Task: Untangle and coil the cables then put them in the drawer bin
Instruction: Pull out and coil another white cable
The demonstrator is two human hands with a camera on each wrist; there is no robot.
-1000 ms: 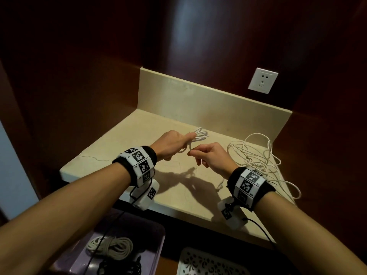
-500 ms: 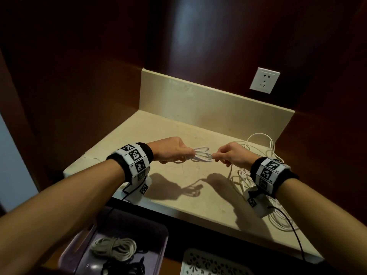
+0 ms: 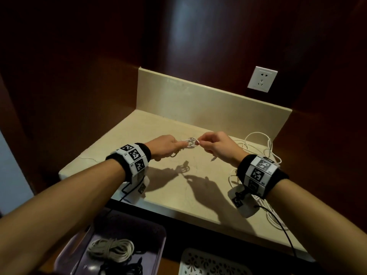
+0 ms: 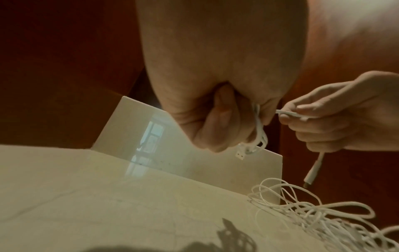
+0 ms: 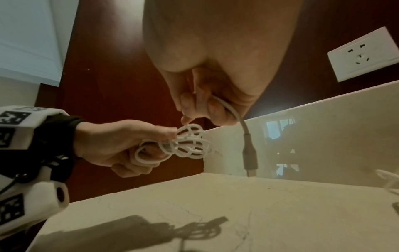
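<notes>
A small bundle of white cable [image 3: 189, 143] is held in the air above the middle of the beige worktop [image 3: 172, 197], its loops lying roughly left to right between the two hands. The left hand [image 3: 165, 146] has its fingers curled round the bundle, and a USB plug [image 4: 240, 153] hangs down from under that fist. The right hand [image 3: 217, 147] pinches one end of the same cable between thumb and fingertips at the bundle's right edge; the tail runs through its curled fingers and the end connector [image 5: 250, 157] dangles straight down, clear of the worktop. To the right, partly behind the right wrist, a loose tangle of white cable [image 3: 256, 149] sprawls over the worktop to its near edge. Below the near edge on the left sits a purple drawer bin [image 3: 156, 241] holding a coiled pale cable [image 3: 111, 249] and a dark cable [image 3: 123, 269]. A white wall socket [image 3: 262, 79] is on the dark wooden wall at far right, above the upstand.
</notes>
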